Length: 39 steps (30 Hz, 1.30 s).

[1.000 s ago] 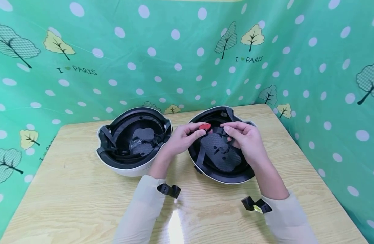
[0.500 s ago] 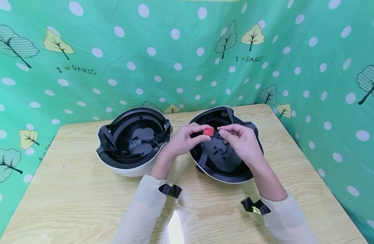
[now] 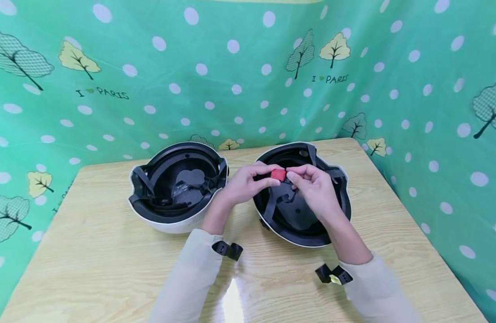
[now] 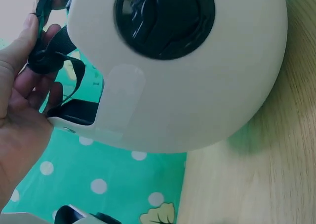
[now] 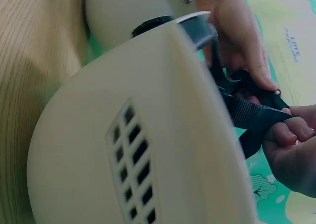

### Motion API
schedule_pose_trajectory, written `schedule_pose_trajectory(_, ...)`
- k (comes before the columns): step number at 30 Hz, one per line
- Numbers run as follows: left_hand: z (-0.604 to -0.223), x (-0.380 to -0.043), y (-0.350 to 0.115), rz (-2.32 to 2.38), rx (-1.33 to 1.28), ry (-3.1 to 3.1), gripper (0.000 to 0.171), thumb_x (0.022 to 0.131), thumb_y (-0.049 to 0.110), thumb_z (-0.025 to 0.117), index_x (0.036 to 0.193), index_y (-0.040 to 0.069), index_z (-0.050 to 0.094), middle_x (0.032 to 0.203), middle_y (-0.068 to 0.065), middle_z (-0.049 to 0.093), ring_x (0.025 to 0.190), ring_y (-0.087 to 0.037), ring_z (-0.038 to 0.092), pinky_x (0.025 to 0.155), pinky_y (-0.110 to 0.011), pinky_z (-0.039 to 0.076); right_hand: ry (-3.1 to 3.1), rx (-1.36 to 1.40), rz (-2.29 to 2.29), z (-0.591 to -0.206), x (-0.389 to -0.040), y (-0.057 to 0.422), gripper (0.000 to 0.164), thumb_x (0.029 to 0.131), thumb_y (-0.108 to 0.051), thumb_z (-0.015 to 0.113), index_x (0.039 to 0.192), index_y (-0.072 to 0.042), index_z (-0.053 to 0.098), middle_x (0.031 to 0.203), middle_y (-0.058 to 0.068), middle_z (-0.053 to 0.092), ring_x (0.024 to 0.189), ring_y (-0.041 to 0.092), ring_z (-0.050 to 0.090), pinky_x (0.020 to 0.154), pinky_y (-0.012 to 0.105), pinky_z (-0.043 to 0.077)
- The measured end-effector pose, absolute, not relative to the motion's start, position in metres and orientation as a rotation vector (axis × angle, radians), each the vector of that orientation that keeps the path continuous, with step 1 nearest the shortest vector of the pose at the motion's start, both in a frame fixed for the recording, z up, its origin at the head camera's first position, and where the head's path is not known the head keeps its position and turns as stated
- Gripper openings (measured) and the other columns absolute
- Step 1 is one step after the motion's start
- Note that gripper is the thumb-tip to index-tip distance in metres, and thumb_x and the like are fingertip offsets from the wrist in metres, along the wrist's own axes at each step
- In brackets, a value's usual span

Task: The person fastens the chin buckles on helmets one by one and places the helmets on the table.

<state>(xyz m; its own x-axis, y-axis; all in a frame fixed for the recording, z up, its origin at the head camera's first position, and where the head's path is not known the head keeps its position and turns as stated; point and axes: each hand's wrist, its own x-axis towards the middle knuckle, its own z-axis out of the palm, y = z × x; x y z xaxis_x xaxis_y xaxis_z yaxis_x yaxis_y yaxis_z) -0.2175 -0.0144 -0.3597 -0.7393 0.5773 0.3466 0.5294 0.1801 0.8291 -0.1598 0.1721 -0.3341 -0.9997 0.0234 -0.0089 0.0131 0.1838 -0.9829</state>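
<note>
A white helmet with black padding lies upside down on the right side of the table. Above its opening, my left hand pinches the red buckle piece of the chin strap between thumb and fingers. Close beside it, my right hand pinches the black end of the strap. In the right wrist view the black webbing runs from the helmet shell to both hands. Fingers hide much of the buckle, so I cannot tell whether its halves are joined.
A second white helmet, also upside down, stands to the left, near my left forearm. Its black straps and a clear plastic piece lie inside. A green patterned curtain rises behind the wooden table.
My right hand has moved left until its fingertips are close to the left hand's. The red buckle piece has turned its broad face upward. The right helmet has shifted slightly to the right.
</note>
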Motion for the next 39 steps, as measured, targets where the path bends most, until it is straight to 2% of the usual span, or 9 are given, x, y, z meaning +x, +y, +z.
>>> schedule_pose_trajectory(7,-0.361,-0.216,-0.015,1.657,1.082,2.389,0.032,0.082,0.011,0.070,0.113,0.006,0.068,0.089,-0.010,0.065,0.082,-0.014,0.051,0.072,-0.022,0.041,-2.382,-0.055,2.033,-0.337,-0.160,0.168,0.027,0.092,-0.015,0.059,0.109,0.006,0.059,0.068,-0.011,0.059,0.066,0.004,0.053,0.056,0.017,0.044)
schedule_pose_trajectory(12,-0.357,-0.216,-0.016,1.604,1.038,2.416,0.034,0.082,0.015,0.071,0.115,0.010,0.067,0.094,-0.009,0.065,0.085,-0.016,0.052,0.074,-0.024,0.041,-2.422,-0.048,2.012,-0.340,-0.162,0.171,0.024,0.093,-0.018,0.059,0.107,0.002,0.056,0.071,-0.010,0.059,0.069,0.006,0.055,0.059,0.019,0.045)
schedule_pose_trajectory(17,-0.356,-0.217,-0.012,1.481,1.019,2.489,0.041,0.082,0.021,0.071,0.121,0.010,0.064,0.104,-0.010,0.066,0.091,-0.017,0.054,0.076,-0.024,0.043,-2.409,-0.086,2.060,-0.347,-0.165,0.178,0.020,0.092,-0.020,0.059,0.103,-0.003,0.055,0.070,-0.008,0.060,0.064,0.006,0.054,0.054,0.019,0.040)
schedule_pose_trajectory(22,-0.356,-0.217,-0.012,1.434,0.969,2.558,0.037,0.081,0.021,0.073,0.116,0.011,0.067,0.103,-0.010,0.065,0.091,-0.018,0.054,0.076,-0.024,0.043,-2.395,-0.061,2.101,-0.350,-0.167,0.186,0.015,0.092,-0.019,0.059,0.099,-0.006,0.056,0.069,-0.008,0.061,0.057,0.006,0.048,0.050,0.018,0.036)
schedule_pose_trajectory(31,-0.360,-0.218,-0.010,1.310,1.043,2.681,0.036,0.082,0.023,0.072,0.116,0.012,0.067,0.106,-0.008,0.067,0.098,-0.019,0.055,0.085,-0.034,0.046,-2.497,-0.024,2.045,-0.347,-0.170,0.191,0.032,0.093,-0.023,0.059,0.112,0.003,0.056,0.070,-0.010,0.062,0.056,0.004,0.049,0.048,0.018,0.034)
schedule_pose_trajectory(39,-0.362,-0.218,-0.011,1.168,1.154,2.843,0.029,0.086,0.022,0.068,0.112,0.010,0.069,0.104,-0.004,0.070,0.101,-0.021,0.056,0.094,-0.038,0.041,-2.675,-0.057,1.821,-0.352,-0.176,0.199,0.034,0.093,-0.028,0.059,0.112,0.001,0.058,0.079,-0.001,0.065,0.050,0.005,0.042,0.048,0.021,0.035)
